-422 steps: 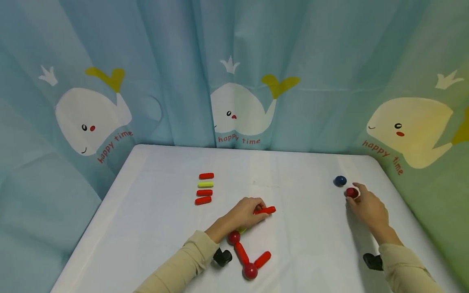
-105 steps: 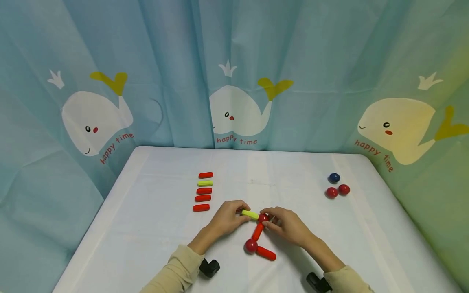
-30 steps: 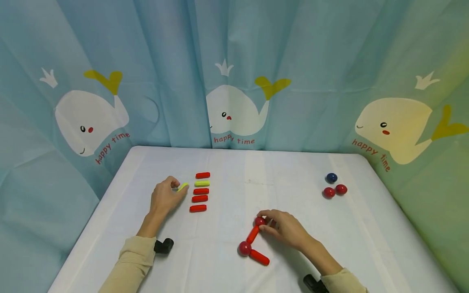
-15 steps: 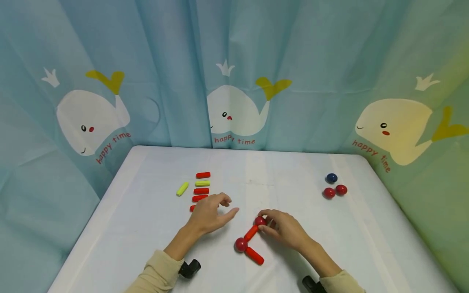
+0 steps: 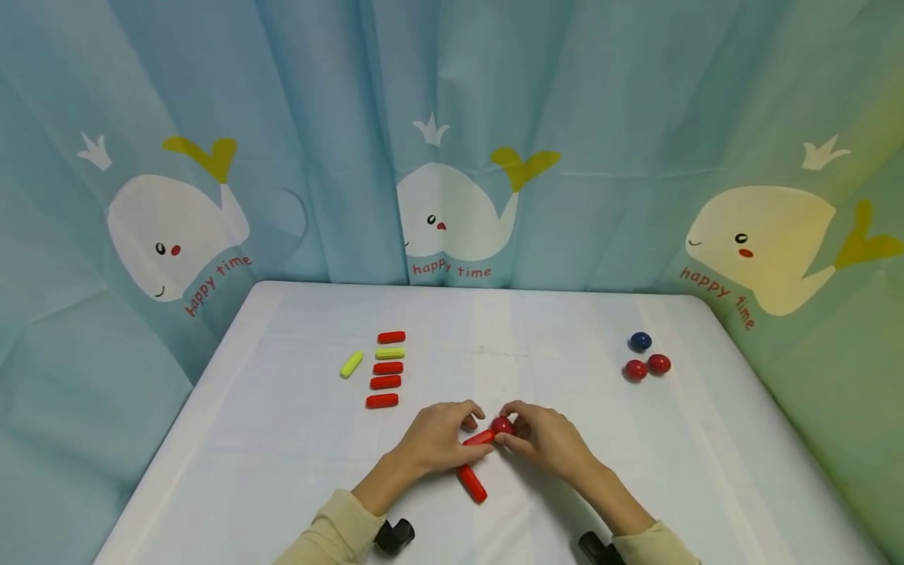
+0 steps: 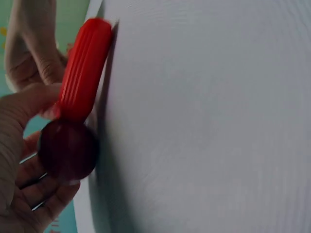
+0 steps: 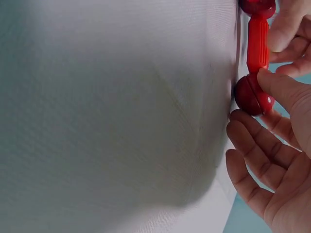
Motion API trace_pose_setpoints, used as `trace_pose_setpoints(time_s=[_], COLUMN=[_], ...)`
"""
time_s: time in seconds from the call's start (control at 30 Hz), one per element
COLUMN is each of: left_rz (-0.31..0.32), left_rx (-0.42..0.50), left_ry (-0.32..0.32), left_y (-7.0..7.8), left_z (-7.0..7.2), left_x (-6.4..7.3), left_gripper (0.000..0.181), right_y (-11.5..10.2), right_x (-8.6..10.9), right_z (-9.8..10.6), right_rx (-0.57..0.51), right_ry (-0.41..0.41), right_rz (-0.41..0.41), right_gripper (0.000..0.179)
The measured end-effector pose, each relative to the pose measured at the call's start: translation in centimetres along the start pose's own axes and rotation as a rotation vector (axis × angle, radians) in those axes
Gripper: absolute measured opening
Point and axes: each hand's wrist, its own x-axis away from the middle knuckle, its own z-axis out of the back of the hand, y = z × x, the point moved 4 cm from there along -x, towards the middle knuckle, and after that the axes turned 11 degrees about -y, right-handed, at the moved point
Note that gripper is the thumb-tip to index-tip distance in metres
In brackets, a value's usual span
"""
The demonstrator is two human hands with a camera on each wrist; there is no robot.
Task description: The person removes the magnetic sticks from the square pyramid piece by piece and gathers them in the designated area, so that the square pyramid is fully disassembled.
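A joined piece of red rods and red balls is between my hands over the near middle of the table. My left hand (image 5: 439,439) holds the red rod (image 5: 480,439) that links the two balls. My right hand (image 5: 554,443) pinches the red ball (image 5: 502,425) at its right end, thumb and fingers round it, as the right wrist view also shows. The other red ball (image 6: 68,150) is behind my left hand in the head view. From it an outer red rod (image 5: 472,484) sticks out towards me, its far end free.
Left of centre, several red rods (image 5: 385,382) and a yellow-green rod (image 5: 390,353) lie in a column. Another yellow-green rod (image 5: 351,364) is slanted beside them. At the right back sit a blue ball (image 5: 640,341) and two red balls (image 5: 636,370). Behind the table (image 5: 565,329) hangs a curtain (image 5: 621,125).
The yellow-green rod, earlier at the ball, was set down left of the column. My left hand came back rightward and took hold of the linking rod, and the piece turned. My right hand kept its ball.
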Motion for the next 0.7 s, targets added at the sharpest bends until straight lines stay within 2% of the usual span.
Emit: trace_pose_setpoints(time_s=[0.2, 0.4, 0.7], left_rz=[0.037, 0.057, 0.02], left_rx=[-0.022, 0.032, 0.123], left_ry=[-0.019, 0.01, 0.049], left_y=[-0.08, -0.45, -0.81], left_z=[-0.62, -0.68, -1.05], left_x=[-0.39, -0.38, -0.27], left_gripper=[0.031, 0.021, 0.015], right_y=[-0.18, -0.28, -0.15], right_x=[-0.02, 0.08, 0.33], right_z=[-0.03, -0.14, -0.54], right_rx=[-0.011, -0.042, -0.042], right_ry=[0.01, 0.006, 0.021], right_rz=[-0.024, 0.002, 0.043], right_gripper=[0.028, 0.025, 0.026])
